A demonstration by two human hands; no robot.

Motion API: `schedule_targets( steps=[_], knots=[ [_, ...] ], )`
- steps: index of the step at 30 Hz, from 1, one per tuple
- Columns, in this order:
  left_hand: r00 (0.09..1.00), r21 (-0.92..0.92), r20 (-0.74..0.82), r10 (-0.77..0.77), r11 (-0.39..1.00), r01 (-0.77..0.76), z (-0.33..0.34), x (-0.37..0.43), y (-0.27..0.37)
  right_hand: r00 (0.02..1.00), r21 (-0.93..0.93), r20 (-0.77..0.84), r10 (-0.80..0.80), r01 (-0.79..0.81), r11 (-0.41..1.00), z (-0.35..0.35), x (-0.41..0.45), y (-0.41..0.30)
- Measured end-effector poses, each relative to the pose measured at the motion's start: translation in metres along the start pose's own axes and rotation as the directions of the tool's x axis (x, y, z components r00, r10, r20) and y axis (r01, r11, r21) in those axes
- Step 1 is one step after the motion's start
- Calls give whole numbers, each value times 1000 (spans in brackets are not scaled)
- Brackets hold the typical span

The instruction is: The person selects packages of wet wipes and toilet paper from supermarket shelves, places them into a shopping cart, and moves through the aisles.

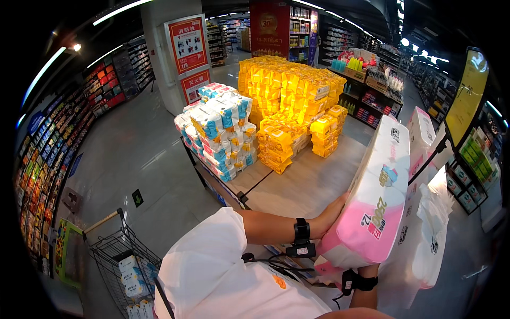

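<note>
A large plastic-wrapped pack of paper rolls [378, 191], pink and white with printing, is tilted at the front right. My left hand [336, 211] presses its palm and fingers against the pack's left side. My right hand [368, 270] is under the pack's near end, its fingers hidden by the wrapping. The pack sits between both hands above the right part of a wood-topped display table [306, 181]. Close beside it on the right are further pink and white packs [422, 231]. Each wrist bears a black strap with a small device and cable.
White and blue tissue packs [223, 131] and yellow tissue packs [287, 87] are stacked on the table. A wire shopping cart [119, 247] with tissue packs stands at the lower left. A yellow sign [466, 99] on a black pole rises at the right. Stocked shelves [51, 171] line the left.
</note>
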State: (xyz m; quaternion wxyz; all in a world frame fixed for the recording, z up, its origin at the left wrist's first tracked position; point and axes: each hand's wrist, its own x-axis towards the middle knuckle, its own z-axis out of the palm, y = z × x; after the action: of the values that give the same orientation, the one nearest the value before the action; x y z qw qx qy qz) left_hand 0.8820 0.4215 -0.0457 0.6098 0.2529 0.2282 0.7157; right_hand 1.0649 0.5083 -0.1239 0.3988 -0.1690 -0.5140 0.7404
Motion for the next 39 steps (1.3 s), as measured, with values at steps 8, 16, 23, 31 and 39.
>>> schedule_targets(
  steps=[8, 16, 23, 31, 39],
  knots=[
    [971, 128, 24, 237, 963, -238, -18, -55, 23, 992, -380, 91, -84, 113, 918, 14, -32, 29],
    [799, 431, -10, 601, 724, -539, -14, -216, 60, 930, -619, 335, -151, 338, 709, 89, -79, 56],
    [509, 692, -48, 860, 396, -604, -15, -416, 71, 699, -559, 703, -130, 656, 507, 197, -134, 92],
    [98, 817, -206, 974, 226, -531, -5, -640, 34, 171, -137, 985, -39, 892, 431, 343, -212, 164],
    [-408, 838, -424, 808, 179, -515, 32, -758, -33, -503, 444, 862, -56, 697, 564, 483, -328, 209]
  ],
)
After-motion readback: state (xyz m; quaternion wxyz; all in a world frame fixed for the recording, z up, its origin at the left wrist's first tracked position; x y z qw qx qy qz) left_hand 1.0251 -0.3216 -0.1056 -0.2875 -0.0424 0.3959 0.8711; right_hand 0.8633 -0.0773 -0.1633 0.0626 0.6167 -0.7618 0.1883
